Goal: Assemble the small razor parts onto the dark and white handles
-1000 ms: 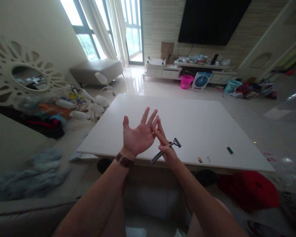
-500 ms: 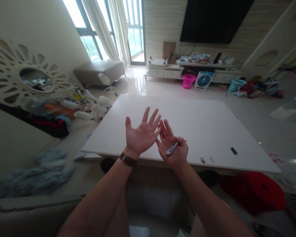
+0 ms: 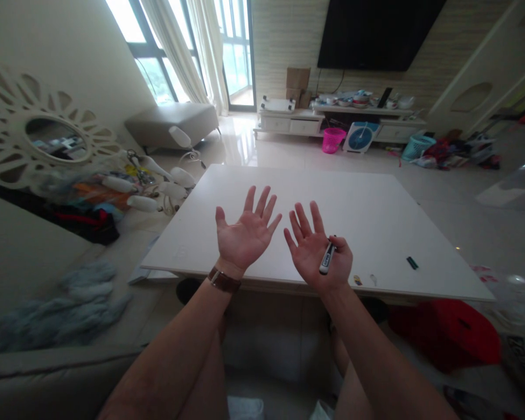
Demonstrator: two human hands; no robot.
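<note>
Head view: the left hand's fingers (image 3: 261, 201) are spread wide and nearly straight, the thumb standing well out to the side, and they have hold of nothing. Fingers on the right hand (image 3: 318, 256) are fanned out too, but its thumb bends in over the upper end of a razor (image 3: 328, 258) and keeps it against the palm. Only the handle shows, dark with a pale lower end bearing small lettering; the head is hidden. Both palms face the wearer, side by side with a narrow gap between the right hand and the left hand (image 3: 244, 238).

A brown wristband (image 3: 224, 280) circles the left wrist. Both hands are held up over the near part of a white table (image 3: 367, 210). On its surface, just beside the right wrist, lie a small yellow and dark piece (image 3: 357, 280) and a small pale piece (image 3: 373, 280), with a dark green strip (image 3: 412, 263) farther right.

Below the table's right corner is a red object (image 3: 459, 335). Left of the table are a lamp with white shades (image 3: 171, 191) and a grey fluffy heap (image 3: 70, 297). Across the floor, a pink basket (image 3: 333, 140) stands near a blue and white fan (image 3: 361, 137)
</note>
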